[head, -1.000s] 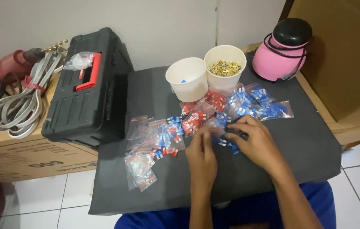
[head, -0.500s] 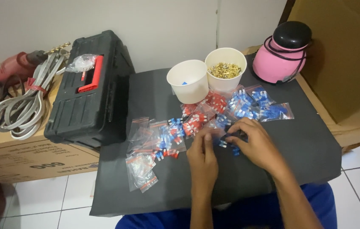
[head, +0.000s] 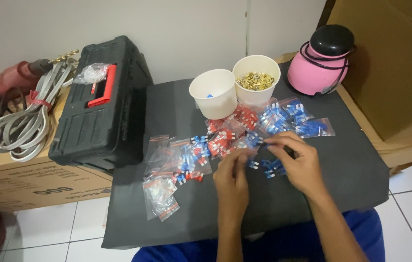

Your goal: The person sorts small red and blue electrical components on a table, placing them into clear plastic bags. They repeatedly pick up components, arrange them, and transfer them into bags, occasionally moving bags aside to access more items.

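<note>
The left hand (head: 232,177) is curled, fingertips pinched near a small clear zip bag (head: 245,145) of blue connectors; whether it grips the bag or only steadies it cannot be told. The right hand (head: 300,162) is closed on a small dark item at its fingertips, just right of that bag; the item's kind is too small to tell. Loose blue connectors (head: 271,167) lie on the counter (head: 351,170) between the two hands.

Compared with the frames half a second and one second back, both hands occupy nearly the same spot above the same bags; only slight finger movement shows. Judgement: the handling of this one bag is ongoing, with no item set aside.

Surroundings:
- Bags of red and blue connectors (head: 201,150) spread left of the hands; blue-filled bags (head: 308,127) lie beyond the right hand.
- A white paper cup (head: 214,94), nearly empty, stands touching a second cup (head: 257,82) filled with brass terminals.
- A pink jug with black lid (head: 321,62) stands at the far right corner.
- A black toolbox (head: 101,104) sits to the left, beside a coiled white cable (head: 19,128) and a red drill (head: 9,80).
</note>
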